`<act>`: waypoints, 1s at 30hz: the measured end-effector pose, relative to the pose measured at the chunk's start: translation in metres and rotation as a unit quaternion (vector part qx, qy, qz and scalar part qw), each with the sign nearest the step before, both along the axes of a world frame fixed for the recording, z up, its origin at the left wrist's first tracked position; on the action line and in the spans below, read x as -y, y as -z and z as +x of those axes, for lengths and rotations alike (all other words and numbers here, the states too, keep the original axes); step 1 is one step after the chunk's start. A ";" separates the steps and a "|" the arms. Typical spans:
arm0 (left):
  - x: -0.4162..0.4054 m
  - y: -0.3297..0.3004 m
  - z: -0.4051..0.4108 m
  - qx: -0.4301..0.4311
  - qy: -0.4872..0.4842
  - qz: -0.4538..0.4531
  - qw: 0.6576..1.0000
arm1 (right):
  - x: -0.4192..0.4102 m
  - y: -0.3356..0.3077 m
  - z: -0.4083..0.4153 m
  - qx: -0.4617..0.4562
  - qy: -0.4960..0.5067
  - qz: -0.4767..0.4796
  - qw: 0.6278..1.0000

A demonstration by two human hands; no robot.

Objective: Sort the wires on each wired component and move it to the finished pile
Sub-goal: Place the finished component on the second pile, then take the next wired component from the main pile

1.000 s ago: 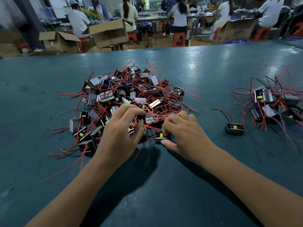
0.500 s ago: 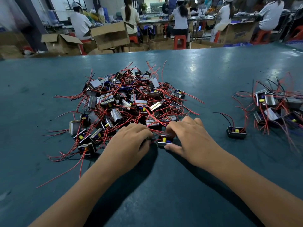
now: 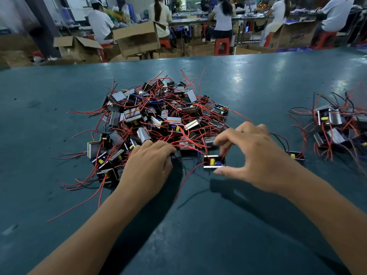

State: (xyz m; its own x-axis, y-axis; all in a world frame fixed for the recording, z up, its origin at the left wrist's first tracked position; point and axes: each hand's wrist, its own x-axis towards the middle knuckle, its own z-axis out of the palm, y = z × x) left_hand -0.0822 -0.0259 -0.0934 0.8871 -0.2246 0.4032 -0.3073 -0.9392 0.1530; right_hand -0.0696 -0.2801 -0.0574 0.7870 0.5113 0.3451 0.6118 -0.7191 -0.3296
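A single small black box-shaped wired component with a yellow cylinder and a blue part in its open face (image 3: 214,162) is shown being drawn clear of the near edge of the large unsorted heap of like components tangled in thin red leads (image 3: 158,120). The right hand (image 3: 256,155) pinches this component, thumb at its near lower edge and curled fingers above its far side, so the grip is closed on the piece, which sits at or just above the dark teal table top (image 3: 198,235); contact with the table cannot be told. The left hand (image 3: 148,165) lies knuckles-up just to the left of the grip, fingers curled down into the heap's red wires; what it holds, if anything, is hidden beneath the hand. Red leads (image 3: 186,177) trail from the gripped component toward the viewer and back into the tangle. By judgement the step in hand is extraction, with sorting of the leads not yet begun. The next move calls for freeing those leads from the tangle, straightening them, then carrying the piece rightward past a lone black component (image 3: 296,156) lying just beyond the grip, to the smaller finished pile (image 3: 337,126) well to the right.
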 end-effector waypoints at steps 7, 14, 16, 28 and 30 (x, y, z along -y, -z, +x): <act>0.005 -0.019 -0.010 0.058 0.122 -0.306 0.942 | -0.017 0.012 -0.015 -0.072 -0.145 -0.063 0.985; -0.001 -0.029 -0.010 -0.107 0.191 -0.500 0.838 | -0.021 0.020 -0.017 -0.090 -0.197 -0.126 0.968; -0.010 -0.033 -0.007 -0.126 0.175 -0.536 0.816 | -0.017 0.019 -0.014 -0.094 -0.192 -0.141 0.967; 0.015 -0.024 -0.029 -0.321 0.242 -0.053 0.914 | -0.003 0.006 -0.002 -0.051 -0.167 -0.158 0.972; 0.014 -0.026 -0.029 -0.326 0.232 -0.050 0.915 | 0.000 0.005 0.000 -0.062 -0.158 -0.134 0.976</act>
State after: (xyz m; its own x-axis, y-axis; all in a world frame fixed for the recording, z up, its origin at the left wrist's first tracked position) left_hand -0.1115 -0.0397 -0.0679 0.7652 -0.6289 -0.1376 -0.4823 -0.7017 0.5244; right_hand -0.0699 -0.2801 -0.0621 0.6023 0.7945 0.0777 0.7844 -0.5710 -0.2421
